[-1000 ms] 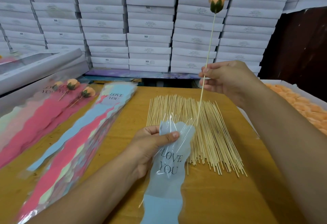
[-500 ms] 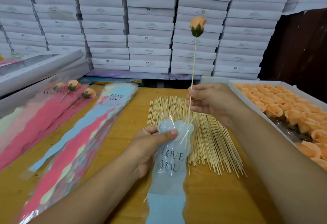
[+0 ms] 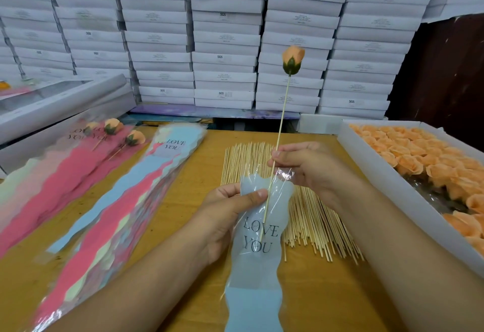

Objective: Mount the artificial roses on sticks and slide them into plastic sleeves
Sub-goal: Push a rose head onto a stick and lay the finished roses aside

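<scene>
**Rose stick partway into blue "LOVE YOU" sleeve**

Right hand (image 3: 311,168) pinches a thin pale wooden stick (image 3: 281,124) between thumb and curled fingers, about mid-length. Stick is tilted slightly, topped by a peach fabric rosebud with green calyx (image 3: 292,59) held high above the table. Lower end of the stick is already inside the sleeve mouth, tip reaching the printed "LOVE YOU" lettering.

Left hand (image 3: 230,216) grips the upper left edge of the clear glossy plastic sleeve with wavy-edged pale blue paper liner (image 3: 258,266), thumb on top, fingers curled beneath. The sleeve runs from mid-table toward the near edge; its lower part is a deeper matte blue.

Wooden tabletop (image 3: 207,169), yellowish grain. Under and behind the sleeve: a fanned pile of thin bamboo-coloured sticks (image 3: 311,226), mid-table, ends ragged.

Left of centre: a slanted stack of empty sleeves, crinkly clear film with blue, pink and pale yellow scalloped liners (image 3: 125,213). At the left edge: finished pink-lined sleeves holding peach roses (image 3: 65,169), buds near the far-left corner.

Along the right edge: a shallow white cardboard tray (image 3: 387,174) packed with loose peach rose heads (image 3: 429,164), soft ruffled petals.

Behind the table: a wall of stacked flat white cardboard boxes (image 3: 222,43), some marked SGS. Far left: tilted white boxes with clear window lids (image 3: 60,101).
</scene>
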